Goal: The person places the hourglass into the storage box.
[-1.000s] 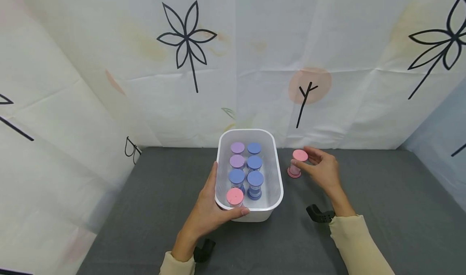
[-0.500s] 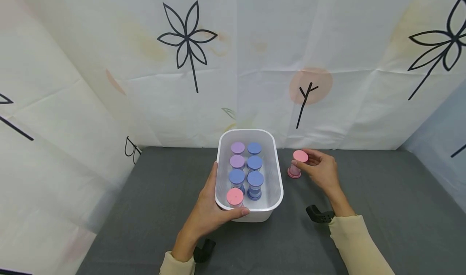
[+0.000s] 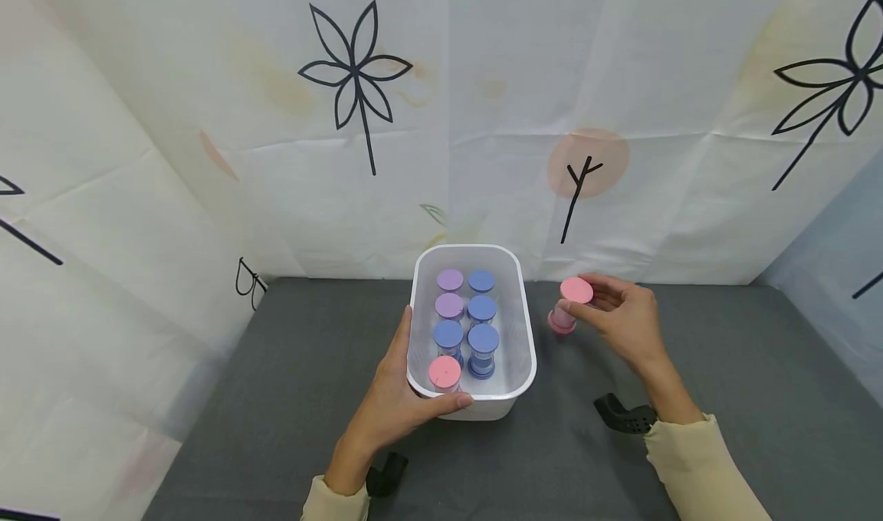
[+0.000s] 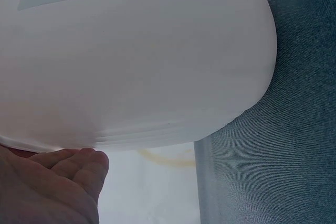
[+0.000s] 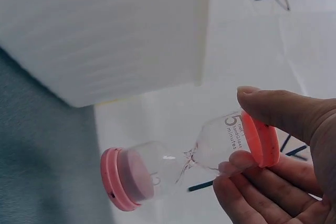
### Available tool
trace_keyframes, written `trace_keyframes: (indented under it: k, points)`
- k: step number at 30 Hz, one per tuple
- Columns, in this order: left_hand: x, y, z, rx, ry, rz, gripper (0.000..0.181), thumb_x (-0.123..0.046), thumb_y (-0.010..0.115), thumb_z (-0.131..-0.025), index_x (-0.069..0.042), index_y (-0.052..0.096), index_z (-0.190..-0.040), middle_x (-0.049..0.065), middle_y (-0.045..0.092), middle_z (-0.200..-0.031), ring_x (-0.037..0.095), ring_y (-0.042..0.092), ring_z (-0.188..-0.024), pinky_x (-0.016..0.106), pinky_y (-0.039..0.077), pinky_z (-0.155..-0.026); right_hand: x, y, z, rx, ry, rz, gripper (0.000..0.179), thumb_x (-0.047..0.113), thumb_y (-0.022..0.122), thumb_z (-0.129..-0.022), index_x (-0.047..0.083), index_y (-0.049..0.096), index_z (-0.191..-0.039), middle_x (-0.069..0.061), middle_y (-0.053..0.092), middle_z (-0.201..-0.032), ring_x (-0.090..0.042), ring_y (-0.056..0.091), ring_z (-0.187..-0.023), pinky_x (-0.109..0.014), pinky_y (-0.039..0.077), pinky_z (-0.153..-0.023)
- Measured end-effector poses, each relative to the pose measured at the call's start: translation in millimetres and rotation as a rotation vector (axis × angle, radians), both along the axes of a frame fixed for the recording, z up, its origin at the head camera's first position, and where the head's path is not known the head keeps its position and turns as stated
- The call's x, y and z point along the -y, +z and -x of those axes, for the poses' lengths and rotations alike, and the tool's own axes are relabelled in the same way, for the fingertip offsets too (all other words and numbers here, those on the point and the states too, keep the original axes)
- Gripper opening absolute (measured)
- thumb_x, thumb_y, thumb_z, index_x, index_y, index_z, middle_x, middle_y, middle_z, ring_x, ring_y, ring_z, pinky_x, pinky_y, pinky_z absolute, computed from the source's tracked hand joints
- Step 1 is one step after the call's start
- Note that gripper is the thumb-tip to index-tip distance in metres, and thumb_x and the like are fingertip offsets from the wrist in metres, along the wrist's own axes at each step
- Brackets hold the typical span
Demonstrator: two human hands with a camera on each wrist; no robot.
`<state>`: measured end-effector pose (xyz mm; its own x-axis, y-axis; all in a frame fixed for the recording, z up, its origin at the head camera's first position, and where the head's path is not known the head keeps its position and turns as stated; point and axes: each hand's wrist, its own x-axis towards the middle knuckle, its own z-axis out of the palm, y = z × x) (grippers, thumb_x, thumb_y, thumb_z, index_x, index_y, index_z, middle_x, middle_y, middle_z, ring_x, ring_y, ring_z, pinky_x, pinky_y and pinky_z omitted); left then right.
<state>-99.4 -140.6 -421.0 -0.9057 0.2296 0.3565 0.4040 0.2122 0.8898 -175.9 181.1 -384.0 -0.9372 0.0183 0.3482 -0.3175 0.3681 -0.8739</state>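
A white plastic bin stands at mid-table, with several upright sand timers inside. Two of those are purple, several are blue, and one is pink at the front left corner. My left hand grips that same corner, thumb over the front rim and fingers along the left wall. Right of the bin, my right hand pinches another pink sand timer by its upper cap. This timer tilts slightly; pink sand lies in its lower bulb, and "5 minutes" is printed on the glass.
Dark grey cloth covers the table. A white printed curtain hangs right behind the bin and along the left side. Black wrist-worn camera mounts sit under both wrists.
My right hand has shifted a little to the right, and the pink sand timer has tilted and come along with it. The left hand and the bin stay in place.
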Motion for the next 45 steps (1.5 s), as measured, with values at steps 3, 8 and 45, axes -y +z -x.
trace_keyframes:
  k: [3, 8, 45]
  points:
    - [0.2, 0.4, 0.3, -0.005, -0.005, -0.004, 0.131, -0.032, 0.097, -0.067, -0.031, 0.009, -0.164, 0.005, 0.034, -0.161, 0.024, 0.048, -0.135, 0.052, 0.043, -0.107, 0.2, 14.8, -7.1, -0.021, -0.006, -0.009, 0.049, 0.006, 0.089, -0.077, -0.006, 0.070, -0.121, -0.010, 0.072, -0.106, 0.004, 0.068, -0.089, -0.014, 0.053, -0.080]
    - [0.2, 0.3, 0.7, -0.006, -0.014, -0.015, 0.130, -0.030, 0.097, -0.068, -0.031, 0.009, -0.164, 0.005, 0.035, -0.160, 0.027, 0.049, -0.134, 0.058, 0.043, -0.105, 1.4, 40.5, -20.2, 0.001, 0.010, 0.067, 0.050, 0.007, 0.089, -0.077, -0.004, 0.070, -0.122, 0.006, 0.073, -0.102, -0.004, 0.071, -0.089, -0.016, 0.054, -0.079]
    - [0.4, 1.2, -0.8, 0.010, -0.019, -0.006, 0.127, -0.031, 0.096, -0.070, -0.032, 0.009, -0.164, 0.006, 0.037, -0.159, 0.024, 0.052, -0.131, 0.051, 0.047, -0.102, 68.1, 63.1, -45.1, 0.113, 0.524, -0.129, 0.044, 0.017, 0.093, -0.073, 0.008, 0.075, -0.113, 0.000, 0.074, -0.102, -0.015, 0.072, -0.094, -0.035, 0.057, -0.082]
